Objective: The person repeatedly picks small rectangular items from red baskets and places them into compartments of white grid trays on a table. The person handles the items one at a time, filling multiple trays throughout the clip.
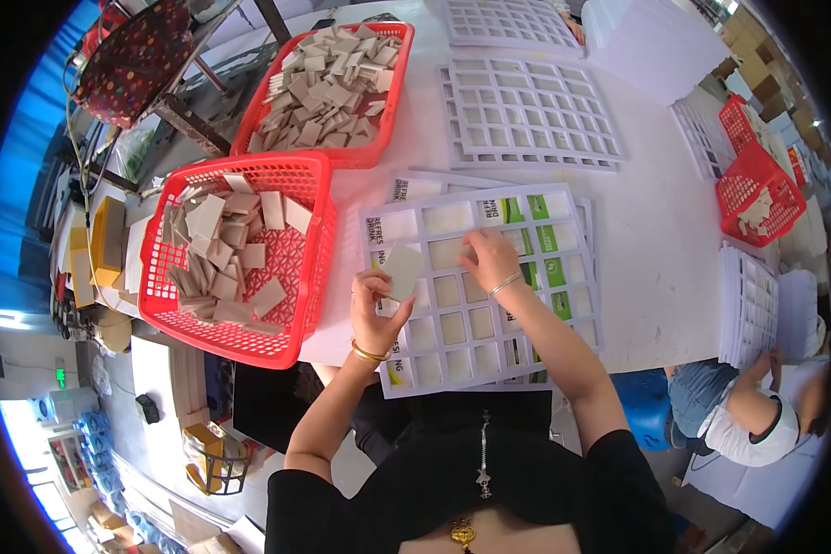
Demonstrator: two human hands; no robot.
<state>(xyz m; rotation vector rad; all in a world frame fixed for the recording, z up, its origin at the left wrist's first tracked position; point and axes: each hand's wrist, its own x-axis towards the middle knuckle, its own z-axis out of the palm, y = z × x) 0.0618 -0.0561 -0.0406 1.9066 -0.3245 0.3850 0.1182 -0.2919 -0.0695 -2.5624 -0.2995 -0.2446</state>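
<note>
Left hand (379, 305) grasping pale tile (403, 270), above grid tray's (467, 325) left columns; tile at 1 o'clock from grip, long axis roughly 1-to-7. Right hand (494, 261) farther, 2 o'clock, fingers bent at tray; can't tell if holding. Red basket (318, 263) 9 o'clock; worktop (660, 286) extends 3 o'clock.

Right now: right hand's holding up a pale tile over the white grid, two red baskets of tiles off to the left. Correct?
Wrong hand: the head view shows the left hand holding up the pale tile over the white grid. The two red baskets of tiles are off to the left, as you said.
</note>
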